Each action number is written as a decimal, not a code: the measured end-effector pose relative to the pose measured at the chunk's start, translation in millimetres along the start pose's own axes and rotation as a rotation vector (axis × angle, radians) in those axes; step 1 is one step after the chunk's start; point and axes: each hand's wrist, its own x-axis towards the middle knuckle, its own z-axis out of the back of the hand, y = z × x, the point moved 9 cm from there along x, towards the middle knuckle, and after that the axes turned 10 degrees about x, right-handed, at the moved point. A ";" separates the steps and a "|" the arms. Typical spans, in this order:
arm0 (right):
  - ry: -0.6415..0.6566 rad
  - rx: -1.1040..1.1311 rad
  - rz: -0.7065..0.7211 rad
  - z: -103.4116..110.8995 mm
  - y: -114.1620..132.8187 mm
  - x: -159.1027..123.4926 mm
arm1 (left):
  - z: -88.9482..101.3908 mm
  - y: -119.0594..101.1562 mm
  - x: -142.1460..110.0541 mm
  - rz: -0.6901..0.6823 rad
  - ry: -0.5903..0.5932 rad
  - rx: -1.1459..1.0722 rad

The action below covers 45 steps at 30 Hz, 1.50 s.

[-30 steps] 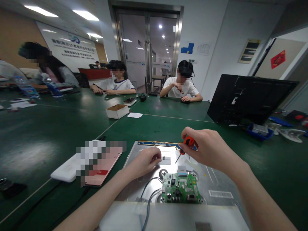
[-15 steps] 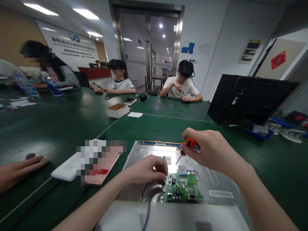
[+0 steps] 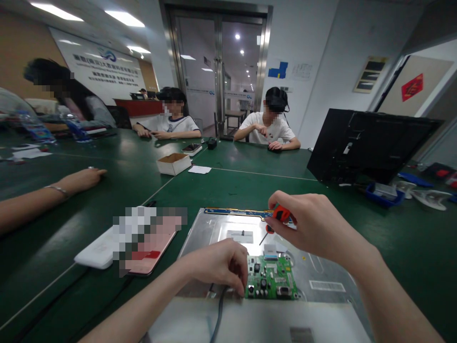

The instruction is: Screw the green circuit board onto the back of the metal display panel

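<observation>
My right hand (image 3: 310, 221) is closed round the orange-and-black handle of a screwdriver (image 3: 281, 214), whose thin shaft slants down to the left above a flat metal panel (image 3: 309, 267). At the left edge of a green circuit board (image 3: 273, 278) is my left hand (image 3: 226, 267), fingers curled and pressed together. What its fingertips hold, if anything, is hidden. A grey cable (image 3: 219, 312) runs from under that hand toward me across the panel. Along the panel's far edge lies a narrow blue circuit strip (image 3: 232, 213).
Left of the panel lie a white slab-like device (image 3: 96, 255) and a pink phone (image 3: 144, 264). Another person's arm (image 3: 71, 183) rests on the table farther left. Beyond are an open white box (image 3: 174, 164), a black monitor (image 3: 367, 147) and a blue tray (image 3: 383, 197).
My left hand has moved down and toward me, from the panel's upper part to the board's left edge. My right hand barely moves. Another person's arm has come in from the left.
</observation>
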 end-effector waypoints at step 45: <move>0.046 0.147 0.056 1.6 12.7 -3.9 | -9.0 4.3 6.0 -0.034 -0.018 0.113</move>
